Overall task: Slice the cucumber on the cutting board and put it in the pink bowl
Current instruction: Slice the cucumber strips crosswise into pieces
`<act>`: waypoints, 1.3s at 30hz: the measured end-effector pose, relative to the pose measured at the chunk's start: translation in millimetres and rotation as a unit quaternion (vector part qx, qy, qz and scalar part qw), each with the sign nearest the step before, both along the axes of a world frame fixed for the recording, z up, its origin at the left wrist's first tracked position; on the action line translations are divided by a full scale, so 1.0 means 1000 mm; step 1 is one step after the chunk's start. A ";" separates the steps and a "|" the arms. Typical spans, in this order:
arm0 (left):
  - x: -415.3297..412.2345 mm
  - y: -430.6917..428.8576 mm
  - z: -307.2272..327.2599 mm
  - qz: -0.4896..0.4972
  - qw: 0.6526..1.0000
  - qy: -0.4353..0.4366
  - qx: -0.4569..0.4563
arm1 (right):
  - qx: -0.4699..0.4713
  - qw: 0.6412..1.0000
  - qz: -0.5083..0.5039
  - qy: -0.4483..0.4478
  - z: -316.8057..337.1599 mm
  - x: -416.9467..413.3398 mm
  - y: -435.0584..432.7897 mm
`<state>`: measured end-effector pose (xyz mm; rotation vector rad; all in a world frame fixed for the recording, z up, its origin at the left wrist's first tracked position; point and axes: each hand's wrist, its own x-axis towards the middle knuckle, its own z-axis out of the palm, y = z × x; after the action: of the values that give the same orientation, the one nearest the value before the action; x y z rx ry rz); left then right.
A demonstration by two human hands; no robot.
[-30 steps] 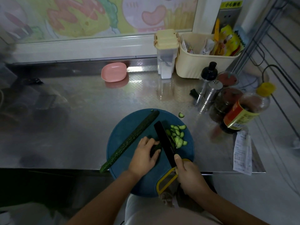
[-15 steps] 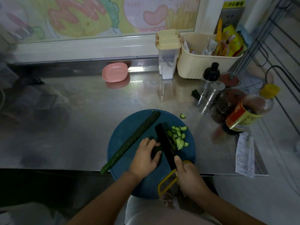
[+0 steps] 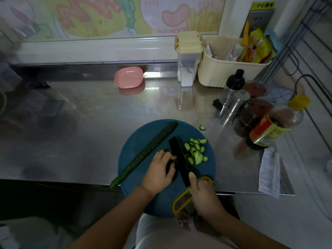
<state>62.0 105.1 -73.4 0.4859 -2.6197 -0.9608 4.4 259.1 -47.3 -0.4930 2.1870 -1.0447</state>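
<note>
Hardly anything has shifted since a second ago. A long cucumber piece [image 3: 143,153] lies diagonally on the blue cutting board [image 3: 133,144], its near end overhanging the rim, with the pink bowl [image 3: 128,77] well behind. The left hand [image 3: 159,172] curls over a short cucumber stub [image 3: 170,165], mostly hidden. The black knife [image 3: 179,157] stands against it, slices [image 3: 196,151] heaped to its right; the right hand [image 3: 203,193] grips the handle, concealing it.

On the cutting board [image 3: 143,139] the left hand [image 3: 158,169] holds a cucumber piece [image 3: 169,165]; the right hand [image 3: 203,193] grips a knife [image 3: 179,155], slices [image 3: 196,151] heaped right of its blade. The pink bowl [image 3: 128,77] sits far on the table [image 3: 89,114].
</note>
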 end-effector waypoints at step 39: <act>0.019 -0.006 0.002 -0.062 0.998 -0.011 -0.020 | 0.056 0.997 -0.032 -0.037 0.022 0.002 0.004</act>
<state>81.4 98.9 -71.1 0.3292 -2.7107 -0.9425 6.2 262.9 -25.4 -0.3316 2.1941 -0.9516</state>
